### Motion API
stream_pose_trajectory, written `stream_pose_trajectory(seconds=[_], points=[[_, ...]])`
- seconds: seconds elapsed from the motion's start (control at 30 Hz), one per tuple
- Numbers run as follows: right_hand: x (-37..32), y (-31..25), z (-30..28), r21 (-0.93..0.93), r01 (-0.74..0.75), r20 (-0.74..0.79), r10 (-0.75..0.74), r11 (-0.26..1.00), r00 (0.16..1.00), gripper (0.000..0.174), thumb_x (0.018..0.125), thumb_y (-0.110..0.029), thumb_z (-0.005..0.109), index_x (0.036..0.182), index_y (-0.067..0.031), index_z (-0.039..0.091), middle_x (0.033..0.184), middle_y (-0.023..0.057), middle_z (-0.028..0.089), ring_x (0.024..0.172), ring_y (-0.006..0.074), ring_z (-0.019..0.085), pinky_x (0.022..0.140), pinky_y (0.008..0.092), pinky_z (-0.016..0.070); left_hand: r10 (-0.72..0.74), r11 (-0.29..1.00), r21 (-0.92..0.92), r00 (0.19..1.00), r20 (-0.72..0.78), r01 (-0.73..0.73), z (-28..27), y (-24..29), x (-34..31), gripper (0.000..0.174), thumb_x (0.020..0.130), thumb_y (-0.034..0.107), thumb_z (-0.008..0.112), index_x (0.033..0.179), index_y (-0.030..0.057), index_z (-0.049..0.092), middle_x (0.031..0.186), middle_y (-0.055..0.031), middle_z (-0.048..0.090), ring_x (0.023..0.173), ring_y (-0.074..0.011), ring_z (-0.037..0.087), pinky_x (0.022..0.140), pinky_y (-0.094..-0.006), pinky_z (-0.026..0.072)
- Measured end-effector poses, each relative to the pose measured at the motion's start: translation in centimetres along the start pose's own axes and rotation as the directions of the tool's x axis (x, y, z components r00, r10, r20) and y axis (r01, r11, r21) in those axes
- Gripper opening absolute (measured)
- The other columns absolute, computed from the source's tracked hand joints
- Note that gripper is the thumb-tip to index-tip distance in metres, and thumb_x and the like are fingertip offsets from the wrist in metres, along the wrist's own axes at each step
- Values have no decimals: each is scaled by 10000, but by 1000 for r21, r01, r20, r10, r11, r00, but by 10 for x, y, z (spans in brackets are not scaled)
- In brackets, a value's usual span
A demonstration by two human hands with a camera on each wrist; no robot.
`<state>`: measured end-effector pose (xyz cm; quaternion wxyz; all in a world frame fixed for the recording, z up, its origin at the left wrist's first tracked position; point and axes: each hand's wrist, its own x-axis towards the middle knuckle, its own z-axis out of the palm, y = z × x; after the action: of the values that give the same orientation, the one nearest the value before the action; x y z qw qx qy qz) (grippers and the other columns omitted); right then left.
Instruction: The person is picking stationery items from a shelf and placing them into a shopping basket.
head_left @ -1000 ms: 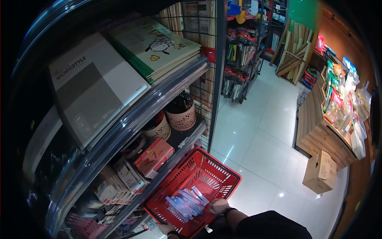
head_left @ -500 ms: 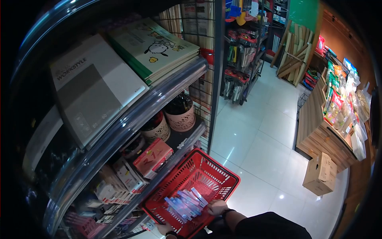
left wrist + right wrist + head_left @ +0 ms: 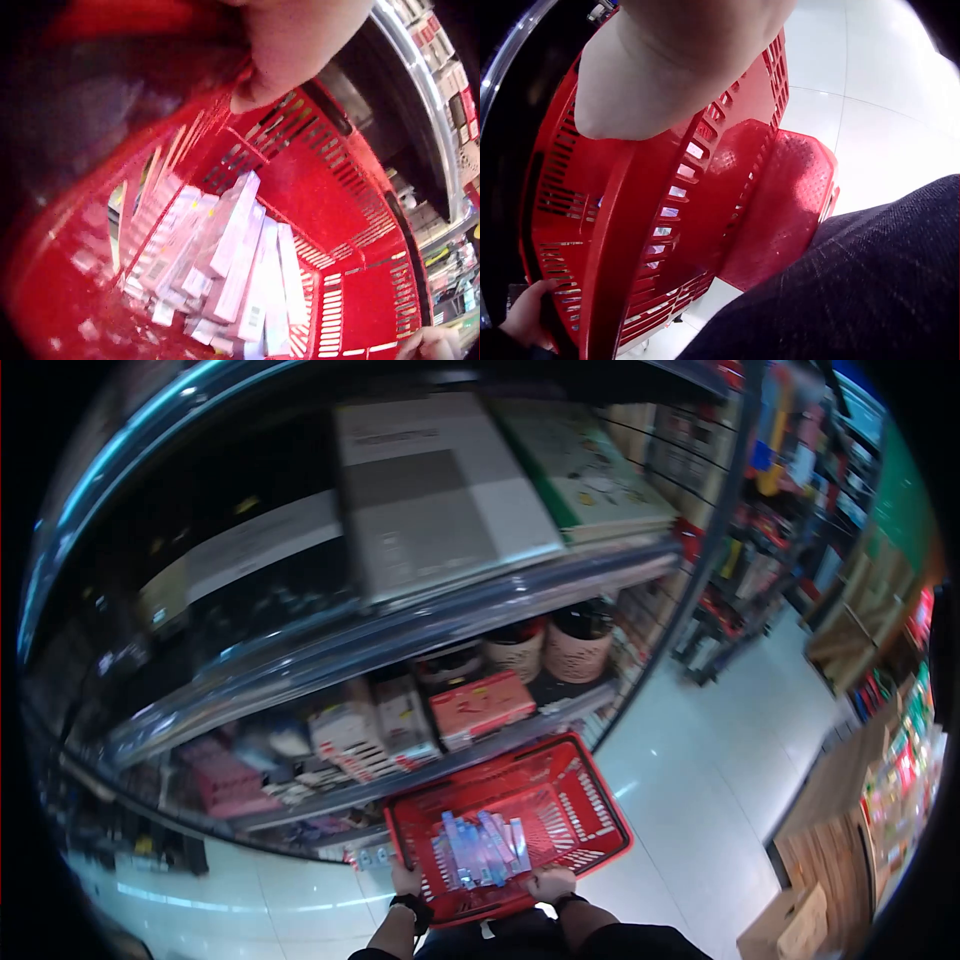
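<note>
A red plastic shopping basket (image 3: 540,765) hangs low in front of the body, gripped at its rim by both hands. On its left side is my left hand (image 3: 405,878); in the left wrist view the thumb of that hand (image 3: 296,45) lies over the rim. My right hand (image 3: 550,882) holds the near right part of the rim, its fingers curled. Several slim pale pink and blue boxes (image 3: 485,850) lie loosely side by side on the basket's floor. From the right wrist, the basket's slotted outer side (image 3: 780,202) shows close to a dark trouser leg.
Directly ahead stands a store shelf with notebooks (image 3: 450,500) on top. Below are a red box (image 3: 482,705), pinkish pots (image 3: 578,648) and white boxes (image 3: 345,730). At right, a cardboard box (image 3: 785,925) sits on the tiled floor (image 3: 690,760) by a wooden counter (image 3: 825,840).
The head view has swung left, so shelf and aisle shift right and blur. More of the left forearm shows. Both hands keep hold of the basket, and the boxes stay inside.
</note>
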<state>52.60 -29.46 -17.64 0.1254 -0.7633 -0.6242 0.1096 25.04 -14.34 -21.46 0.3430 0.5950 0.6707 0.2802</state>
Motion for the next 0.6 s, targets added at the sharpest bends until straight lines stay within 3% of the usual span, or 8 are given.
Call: stream_pose_trajectory(seconds=[0.07, 0.13, 0.17, 0.2, 0.27, 0.37, 0.47, 0.6], points=[[2, 2, 2, -1, -14, 9, 14, 1000, 1000, 255, 667, -339, 511, 611, -109, 603, 630, 78, 597, 625, 241, 587, 571, 368, 469, -96, 992, 85, 995, 15, 94, -7, -6, -4, 501, 677, 288, 657, 982, -42, 435, 789, -198, 597, 743, -333, 597, 650, -389, 465], [1, 1, 3, -11, 30, 33, -29, 1000, 999, 234, 652, -322, 520, 611, -109, 609, 613, 78, 595, 612, 244, 585, 560, 379, 466, -218, 952, -187, 966, 137, 241, 0, -52, 12, 468, 677, 292, 661, 884, -95, 496, 778, -185, 608, 733, -245, 600, 671, -330, 463], [2, 0, 0, -12, -13, 54, 14, 1000, 998, 230, 647, -318, 523, 613, -108, 610, 610, 80, 594, 609, 247, 584, 558, 385, 465, -247, 949, -182, 965, 87, 259, -26, -1, -4, 397, 702, 251, 643, 899, -69, 514, 808, -174, 610, 745, -237, 603, 669, -320, 462], [4, -2, -3, -15, -60, 74, 61, 998, 995, 226, 642, -315, 526, 616, -107, 612, 606, 81, 594, 605, 251, 583, 555, 392, 465, -136, 990, -45, 990, 26, 137, -26, -26, 4, 315, 738, 216, 610, 900, -40, 524, 812, -139, 609, 743, -211, 593, 662, -308, 460], [5, 0, 0, -2, -49, 98, 49, 999, 994, 225, 650, -310, 520, 649, -105, 615, 604, 100, 594, 621, 271, 585, 568, 404, 467, -174, 952, -263, 984, -39, 158, -49, -13, 3, 211, 779, 167, 558, 874, -19, 532, 771, -108, 592, 728, -188, 575, 659, -304, 456], [6, 0, -3, 5, -21, 116, 21, 1000, 993, 218, 654, -303, 521, 663, -106, 614, 605, 104, 594, 626, 276, 586, 572, 405, 469, -52, 955, -291, 943, -330, -49, -105, 43, 6, 96, 794, 70, 504, 852, -3, 527, 746, -82, 560, 707, -144, 540, 644, -266, 433], [6, 2, 0, 20, -55, 141, 51, 998, 989, 263, 650, -333, 523, 654, -85, 608, 672, 107, 608, 697, 272, 590, 605, 396, 469, 144, 931, -170, 756, -638, -321, -161, 67, 25, 63, 796, 21, 474, 849, 17, 508, 744, -44, 522, 673, -104, 498, 630, -227, 401], [10, -9, -13, -30, -202, 249, 204, 979, 947, 263, 661, -346, 526, 732, -123, 646, 725, 125, 624, 749, 264, 607, 677, 392, 473, 7, 844, -317, 601, -799, -433, -226, 110, 37, 92, 799, 1, 455, 885, 29, 472, 759, -21, 496, 673, -96, 466, 612, -217, 391]])
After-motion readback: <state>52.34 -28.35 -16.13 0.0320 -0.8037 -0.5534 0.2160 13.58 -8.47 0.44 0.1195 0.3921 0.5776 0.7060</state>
